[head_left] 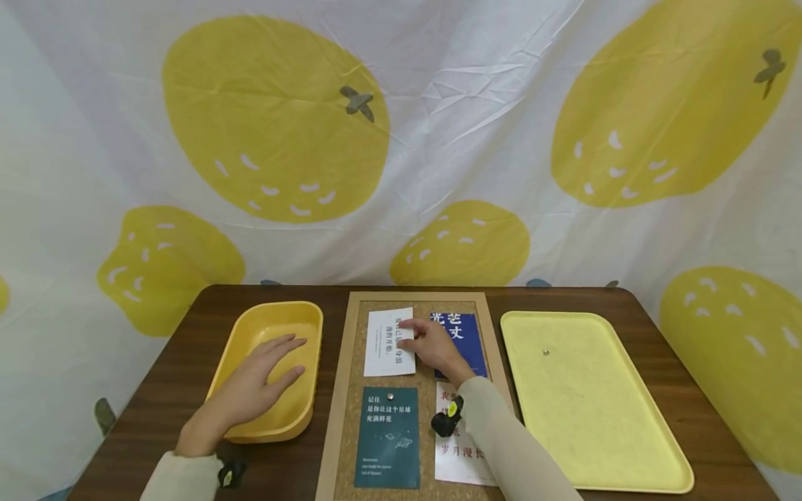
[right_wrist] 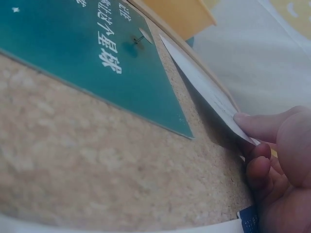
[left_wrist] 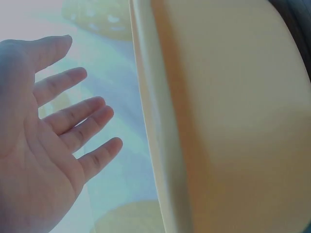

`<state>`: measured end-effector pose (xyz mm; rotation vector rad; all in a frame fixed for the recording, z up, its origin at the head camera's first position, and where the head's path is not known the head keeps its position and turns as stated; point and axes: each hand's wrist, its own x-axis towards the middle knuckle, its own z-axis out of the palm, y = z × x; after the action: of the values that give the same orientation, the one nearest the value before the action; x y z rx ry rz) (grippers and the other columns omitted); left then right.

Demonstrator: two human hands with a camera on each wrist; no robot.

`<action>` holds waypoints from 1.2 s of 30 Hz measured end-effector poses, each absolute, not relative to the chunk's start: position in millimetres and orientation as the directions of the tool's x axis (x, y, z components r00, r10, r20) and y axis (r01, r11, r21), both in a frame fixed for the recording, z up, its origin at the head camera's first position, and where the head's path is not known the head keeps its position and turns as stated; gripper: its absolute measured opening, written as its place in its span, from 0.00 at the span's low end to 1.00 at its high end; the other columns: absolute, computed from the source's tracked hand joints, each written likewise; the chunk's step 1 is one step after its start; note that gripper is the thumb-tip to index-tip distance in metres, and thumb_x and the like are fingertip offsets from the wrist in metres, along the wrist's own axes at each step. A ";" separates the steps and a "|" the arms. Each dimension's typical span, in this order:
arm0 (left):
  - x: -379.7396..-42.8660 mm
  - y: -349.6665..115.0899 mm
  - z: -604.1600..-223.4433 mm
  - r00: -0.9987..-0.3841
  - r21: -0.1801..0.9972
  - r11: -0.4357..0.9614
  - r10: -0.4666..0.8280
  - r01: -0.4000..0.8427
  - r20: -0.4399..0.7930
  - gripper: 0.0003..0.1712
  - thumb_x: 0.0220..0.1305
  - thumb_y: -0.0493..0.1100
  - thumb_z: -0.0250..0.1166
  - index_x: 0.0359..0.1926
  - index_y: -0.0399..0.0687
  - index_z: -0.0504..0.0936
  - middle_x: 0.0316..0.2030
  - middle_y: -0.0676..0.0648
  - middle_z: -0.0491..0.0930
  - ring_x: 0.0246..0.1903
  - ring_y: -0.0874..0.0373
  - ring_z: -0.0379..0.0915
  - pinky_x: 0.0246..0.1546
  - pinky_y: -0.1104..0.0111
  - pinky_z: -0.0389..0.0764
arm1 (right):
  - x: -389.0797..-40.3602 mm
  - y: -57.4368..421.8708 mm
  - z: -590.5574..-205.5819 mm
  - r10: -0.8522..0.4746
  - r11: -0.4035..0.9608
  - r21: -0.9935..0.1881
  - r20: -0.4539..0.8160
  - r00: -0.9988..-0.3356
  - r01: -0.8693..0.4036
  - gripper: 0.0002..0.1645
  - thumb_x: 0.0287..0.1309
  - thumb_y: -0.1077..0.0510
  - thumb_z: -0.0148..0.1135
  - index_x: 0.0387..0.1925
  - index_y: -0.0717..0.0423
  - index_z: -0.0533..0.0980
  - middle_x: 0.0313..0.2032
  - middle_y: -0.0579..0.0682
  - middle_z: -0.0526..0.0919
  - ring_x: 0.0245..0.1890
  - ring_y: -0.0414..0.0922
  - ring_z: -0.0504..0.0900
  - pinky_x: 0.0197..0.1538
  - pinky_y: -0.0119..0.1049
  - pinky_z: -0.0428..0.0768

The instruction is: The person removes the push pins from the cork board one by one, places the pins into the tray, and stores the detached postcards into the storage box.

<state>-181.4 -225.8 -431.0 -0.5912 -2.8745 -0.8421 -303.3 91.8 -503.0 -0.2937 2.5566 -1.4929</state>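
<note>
White card (head_left: 381, 344) lies directly in the grip of the right hand (head_left: 436, 348), its body stretching leftward from the pinch. Thumb and fingers are closed to the card's thickness at its right edge, thumb on the upper face and fingertips beneath, as the right wrist view shows. That edge is tilted up off the cork board (head_left: 427, 445).

Just to the right of the grip, and partly behind the hand, is a blue card (head_left: 471, 351). Nearer the person than the grip and to its left, a green card (head_left: 387, 452) lies on the cork with a pushpin (head_left: 390, 396) through its top. Directly toward the person, a red-lettered card (head_left: 452, 466) is partly covered by the right forearm.

Well to the left of the grip stands a deep yellow bin (head_left: 291, 410); its smooth floor shows beside the left hand (head_left: 253, 376), which hovers over it with fingers loosely extended, thumb apart, holding nothing. To the right of the grip, beyond the board's frame, a shallow pale-yellow tray (head_left: 595, 410) holds one small metallic pin (head_left: 546, 353), toward its far left part.
</note>
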 end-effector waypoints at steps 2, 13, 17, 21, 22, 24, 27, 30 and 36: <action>-181.6 -233.5 -431.6 -0.924 0.520 0.764 0.329 0.382 0.195 0.28 0.74 0.52 0.57 0.68 0.43 0.71 0.68 0.33 0.66 0.68 0.34 0.60 0.63 0.38 0.65 | -303.2 91.8 -502.7 -0.251 0.479 -0.874 -0.045 -0.967 -0.084 0.20 0.59 0.58 0.70 0.55 0.49 0.82 0.29 0.49 0.74 0.28 0.44 0.69 0.30 0.34 0.66; -178.3 -276.8 -434.3 -0.944 0.589 0.740 0.218 0.325 0.247 0.26 0.73 0.49 0.59 0.65 0.43 0.73 0.69 0.30 0.63 0.67 0.28 0.57 0.59 0.32 0.62 | -301.3 91.2 -502.8 -0.254 0.482 -0.872 -0.041 -0.966 -0.090 0.20 0.60 0.58 0.69 0.55 0.51 0.82 0.30 0.49 0.75 0.29 0.44 0.69 0.30 0.34 0.67; -179.7 -290.1 -439.5 -0.948 0.613 0.729 0.168 0.304 0.270 0.24 0.72 0.48 0.61 0.63 0.41 0.75 0.68 0.30 0.64 0.67 0.29 0.59 0.58 0.33 0.64 | -301.3 91.2 -503.1 -0.246 0.481 -0.873 -0.042 -0.968 -0.085 0.20 0.60 0.58 0.69 0.55 0.51 0.82 0.29 0.49 0.75 0.29 0.44 0.69 0.30 0.34 0.67; -179.7 -300.5 -442.7 -0.957 0.637 0.722 0.133 0.271 0.256 0.25 0.72 0.49 0.61 0.64 0.40 0.74 0.68 0.30 0.62 0.67 0.28 0.58 0.57 0.32 0.65 | -300.8 91.2 -503.6 -0.250 0.480 -0.874 -0.047 -0.967 -0.081 0.21 0.60 0.58 0.69 0.55 0.51 0.81 0.29 0.49 0.74 0.29 0.44 0.69 0.29 0.34 0.67; -179.5 -302.5 -442.9 -0.961 0.645 0.719 0.126 0.260 0.247 0.26 0.72 0.49 0.60 0.64 0.40 0.74 0.69 0.29 0.62 0.67 0.28 0.57 0.56 0.32 0.64 | -300.8 91.3 -503.9 -0.252 0.481 -0.873 -0.044 -0.967 -0.085 0.21 0.60 0.58 0.69 0.55 0.51 0.81 0.30 0.49 0.74 0.29 0.44 0.69 0.29 0.34 0.67; -179.4 -306.0 -443.5 -0.967 0.654 0.719 0.110 0.237 0.230 0.26 0.72 0.49 0.60 0.65 0.40 0.73 0.69 0.29 0.60 0.67 0.26 0.56 0.56 0.31 0.64 | -300.6 91.4 -504.3 -0.252 0.482 -0.872 -0.047 -0.966 -0.084 0.21 0.60 0.58 0.69 0.56 0.51 0.81 0.30 0.49 0.75 0.29 0.44 0.70 0.29 0.34 0.67; -179.3 -310.4 -445.1 -0.975 0.672 0.712 0.085 0.204 0.206 0.27 0.72 0.49 0.60 0.65 0.39 0.73 0.70 0.27 0.59 0.67 0.25 0.55 0.57 0.30 0.62 | -300.6 91.0 -504.9 -0.249 0.481 -0.873 -0.046 -0.967 -0.083 0.21 0.59 0.58 0.69 0.55 0.50 0.82 0.30 0.49 0.75 0.30 0.44 0.70 0.29 0.34 0.67; -179.4 -314.4 -447.4 -0.983 0.695 0.699 0.066 0.168 0.172 0.28 0.72 0.49 0.60 0.66 0.38 0.71 0.70 0.27 0.56 0.68 0.25 0.53 0.58 0.30 0.61 | -300.8 89.9 -504.9 -0.241 0.477 -0.876 -0.052 -0.969 -0.072 0.20 0.59 0.58 0.70 0.54 0.49 0.82 0.31 0.49 0.75 0.30 0.44 0.70 0.30 0.34 0.67; -180.9 -322.7 -451.5 -0.996 0.743 0.663 0.052 0.090 0.074 0.33 0.74 0.52 0.57 0.70 0.37 0.66 0.73 0.26 0.50 0.70 0.26 0.46 0.62 0.31 0.57 | -299.3 88.2 -504.0 -0.249 0.475 -0.877 -0.053 -0.967 -0.074 0.21 0.60 0.58 0.69 0.55 0.50 0.81 0.31 0.49 0.75 0.30 0.44 0.70 0.30 0.34 0.67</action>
<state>-180.9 -322.7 -451.5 -0.1207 -2.8229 -1.2647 -299.3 88.2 -504.0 -0.2821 2.5449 -1.5001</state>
